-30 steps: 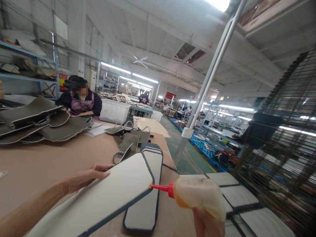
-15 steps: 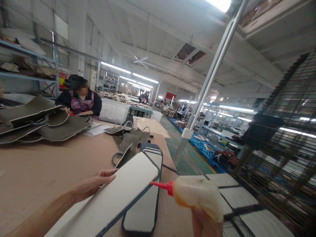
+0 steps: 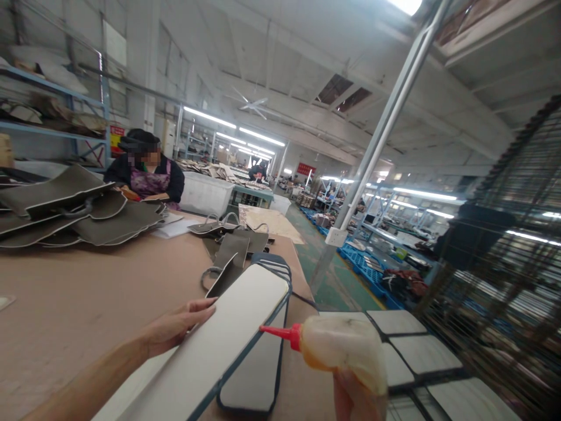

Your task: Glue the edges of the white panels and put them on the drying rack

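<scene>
Far left of our long cream panel (image 3: pixel 236 324) sits a heap of olive-grey bag pieces (image 3: pixel 105 225). Now our left hand (image 3: pixel 182 326), at the panel's left edge: fingers nearly closed, thumb over the face, gripping that edge, probably to steady it and leave the dark right border free. The panel slants over dark-edged stacked panels (image 3: pixel 252 377). At its right border, here's the red nozzle (image 3: pixel 278 333); touching or just short, we can't tell. Right of the panel, our right hand (image 3: pixel 353 397) curls round the squeeze bottle (image 3: pixel 344 345), fingers partly hidden, holding it sideways, seemingly to aim at that border.
</scene>
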The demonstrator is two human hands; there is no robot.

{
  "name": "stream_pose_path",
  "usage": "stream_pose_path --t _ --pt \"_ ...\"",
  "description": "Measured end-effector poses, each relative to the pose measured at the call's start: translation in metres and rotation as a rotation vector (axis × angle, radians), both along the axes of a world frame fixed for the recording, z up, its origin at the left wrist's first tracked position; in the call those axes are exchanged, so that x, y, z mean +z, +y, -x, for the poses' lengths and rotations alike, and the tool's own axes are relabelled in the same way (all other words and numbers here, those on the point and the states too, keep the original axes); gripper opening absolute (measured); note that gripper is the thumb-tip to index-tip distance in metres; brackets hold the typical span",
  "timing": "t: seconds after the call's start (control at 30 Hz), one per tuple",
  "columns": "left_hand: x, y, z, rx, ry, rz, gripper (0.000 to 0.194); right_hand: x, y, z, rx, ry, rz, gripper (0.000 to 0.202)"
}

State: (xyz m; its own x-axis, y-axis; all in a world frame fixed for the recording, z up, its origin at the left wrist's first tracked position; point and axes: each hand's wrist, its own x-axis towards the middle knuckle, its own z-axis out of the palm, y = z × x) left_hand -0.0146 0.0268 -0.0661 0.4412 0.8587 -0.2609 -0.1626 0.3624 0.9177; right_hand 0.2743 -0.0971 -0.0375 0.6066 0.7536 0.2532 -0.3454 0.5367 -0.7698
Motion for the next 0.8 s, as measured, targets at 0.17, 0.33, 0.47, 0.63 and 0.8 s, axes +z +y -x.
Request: stream_pose_path --t 0.17,0.33,0.47,0.63,0.8 --pt "-0.002 0.004 -0.005 -0.009 -0.012 -0.008 0.060 -0.010 0.002 -0.003 0.015 -0.091 0.032 0.073" --pt "-0.003 0.007 -0.009 0.027 -0.026 -0.011 0.058 -0.015 0.003 -0.001 0.049 -0.036 0.057 0.075" --pt "-0.001 0.008 -0.011 0.058 -0.022 -0.003 0.055 -0.013 0.003 0.002 0.046 -0.019 0.037 0.072" --pt "0.000 0.008 -0.012 0.054 -0.050 -0.003 0.051 -0.011 0.001 0.006 0.058 -0.039 0.069 0.073" --pt "0.001 0.008 -0.013 0.071 -0.044 -0.005 0.054 -0.011 -0.003 0.009 0.065 -0.030 0.095 0.075"
